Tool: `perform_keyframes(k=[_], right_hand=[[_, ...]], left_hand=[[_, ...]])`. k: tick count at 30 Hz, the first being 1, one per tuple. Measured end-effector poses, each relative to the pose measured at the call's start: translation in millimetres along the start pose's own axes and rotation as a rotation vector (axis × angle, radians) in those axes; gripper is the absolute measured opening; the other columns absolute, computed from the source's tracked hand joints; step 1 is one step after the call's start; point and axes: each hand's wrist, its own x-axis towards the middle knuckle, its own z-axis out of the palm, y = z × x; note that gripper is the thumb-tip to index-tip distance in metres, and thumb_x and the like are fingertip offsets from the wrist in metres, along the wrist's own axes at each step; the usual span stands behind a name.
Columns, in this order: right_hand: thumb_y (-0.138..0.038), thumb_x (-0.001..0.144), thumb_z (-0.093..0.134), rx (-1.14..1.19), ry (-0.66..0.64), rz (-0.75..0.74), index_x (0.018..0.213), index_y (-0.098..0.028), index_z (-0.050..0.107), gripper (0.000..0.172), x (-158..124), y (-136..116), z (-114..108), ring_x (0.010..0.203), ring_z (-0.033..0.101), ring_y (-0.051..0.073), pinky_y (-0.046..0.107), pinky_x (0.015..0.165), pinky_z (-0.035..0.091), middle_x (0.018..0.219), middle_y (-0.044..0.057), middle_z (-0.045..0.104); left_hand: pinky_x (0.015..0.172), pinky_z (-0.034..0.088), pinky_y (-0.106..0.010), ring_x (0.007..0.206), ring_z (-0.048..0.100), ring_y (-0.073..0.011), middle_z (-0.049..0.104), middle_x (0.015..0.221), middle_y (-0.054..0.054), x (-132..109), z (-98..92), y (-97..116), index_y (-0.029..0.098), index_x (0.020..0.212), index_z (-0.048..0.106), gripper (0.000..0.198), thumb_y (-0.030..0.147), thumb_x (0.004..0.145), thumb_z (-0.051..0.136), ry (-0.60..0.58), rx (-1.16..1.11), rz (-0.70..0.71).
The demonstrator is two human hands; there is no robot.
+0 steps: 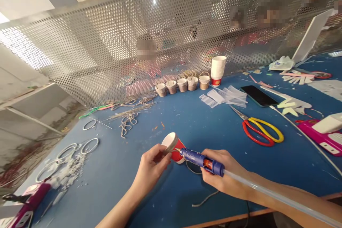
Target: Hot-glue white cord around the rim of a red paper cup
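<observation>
A red and white paper cup (176, 155) is tilted in my left hand (153, 162), its white opening facing up and left. Grey cord runs around the cup below the rim, and a loose tail of cord (205, 199) trails onto the table. My right hand (223, 171) is wrapped round a blue hot glue gun (196, 158). The gun's nozzle points left, at or very near the cup's side beside my left fingers. From its back end a long clear glue stick (267, 188) reaches over my right forearm.
Several small cord-wrapped cups (182, 85) line the back near stacked paper cups (218, 69). Scissors (258, 130), clear strips (226, 96), a phone (259, 95) and a pink power strip (320, 137) lie right. Cord bundles (129, 123) and white rings (90, 146) lie left. A perforated metal screen (107, 50) stands behind.
</observation>
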Motion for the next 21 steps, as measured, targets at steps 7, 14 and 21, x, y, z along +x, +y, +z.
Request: perform_keyframes(k=[7, 14, 21], right_hand=[[-0.018, 0.076, 0.048, -0.092, -0.006, -0.048, 0.071, -0.021, 0.047, 0.006, -1.4, 3.6, 6.7, 0.054, 0.051, 0.012, 0.023, 0.054, 0.036, 0.060, -0.002, 0.056], [-0.018, 0.078, 0.047, -0.169, 0.031, -0.153, 0.072, -0.022, 0.044, 0.008, -2.3, 7.6, 8.1, 0.049, 0.051, 0.012, 0.024, 0.049, 0.034, 0.059, -0.002, 0.057], [-0.019, 0.077, 0.047, -0.163, 0.034, -0.185, 0.072, -0.022, 0.043, 0.008, -3.1, 10.9, 11.8, 0.049, 0.051, 0.013, 0.024, 0.049, 0.034, 0.059, -0.002, 0.055]], left_hand=[[0.051, 0.043, -0.022, 0.053, 0.052, -0.0121, 0.059, 0.059, 0.001, -0.8, 2.7, 3.7, 0.017, 0.073, 0.062, 0.020, 0.034, 0.081, 0.055, 0.036, 0.063, 0.032], [0.050, 0.043, -0.021, 0.052, 0.052, -0.0121, 0.059, 0.058, 0.001, -1.0, 4.1, 4.3, 0.017, 0.072, 0.062, 0.018, 0.032, 0.081, 0.056, 0.064, 0.069, 0.049], [0.051, 0.043, -0.022, 0.052, 0.052, -0.0126, 0.059, 0.059, 0.001, -1.8, 3.6, 3.7, 0.018, 0.074, 0.062, 0.018, 0.033, 0.081, 0.056, 0.058, 0.081, 0.054]])
